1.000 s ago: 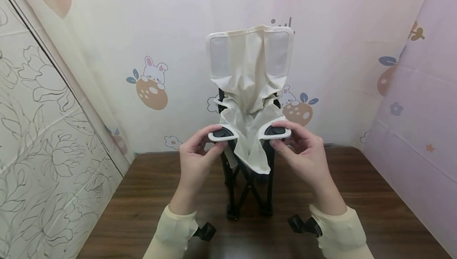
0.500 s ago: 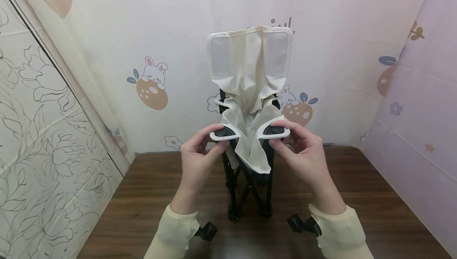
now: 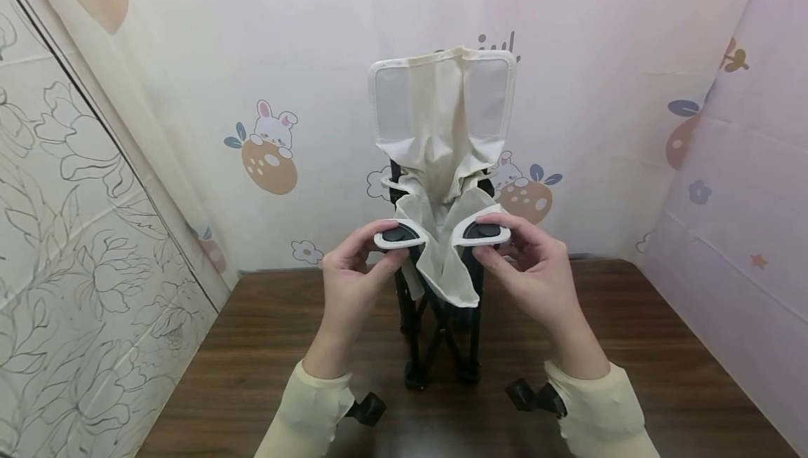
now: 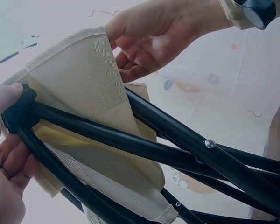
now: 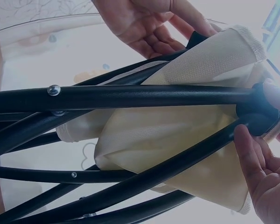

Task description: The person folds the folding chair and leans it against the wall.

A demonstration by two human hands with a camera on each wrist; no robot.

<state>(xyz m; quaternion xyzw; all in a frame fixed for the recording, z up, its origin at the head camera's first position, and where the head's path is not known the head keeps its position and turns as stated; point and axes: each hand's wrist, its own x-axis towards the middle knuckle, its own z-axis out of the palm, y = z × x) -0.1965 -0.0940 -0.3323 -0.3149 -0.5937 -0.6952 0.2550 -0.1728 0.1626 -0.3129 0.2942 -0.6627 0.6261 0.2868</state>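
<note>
You are holding a small folding chair of cream fabric and black tubular metal (image 3: 435,107) at its two near seat corners, one hand on each side. Your forearms are rising from the bottom edge of the head view and angling inward, and both hands are staying level with each other above the dark brown wood-grain table (image 3: 265,360).

Your left hand (image 3: 350,268) is pinching the white-edged left corner with its rounded black plastic cap (image 3: 400,233), the forefinger lying on top and the thumb pressing from below. Your right hand (image 3: 536,265) is mirroring that grip on the matching white-edged right corner (image 3: 482,231), its forefinger above and thumb beneath. The corners are sitting close together, and the cream seat cloth (image 3: 449,279) is sagging in folds between them.

The chair is standing upright on the table in front of you, its backrest rising behind your hands and its crossed black legs (image 3: 413,346) gathering narrowly below. Pale yellow sleeves (image 3: 309,398) are covering your forearms, and a black wrist-worn device (image 3: 369,409) is jutting inward from each cuff.
</note>
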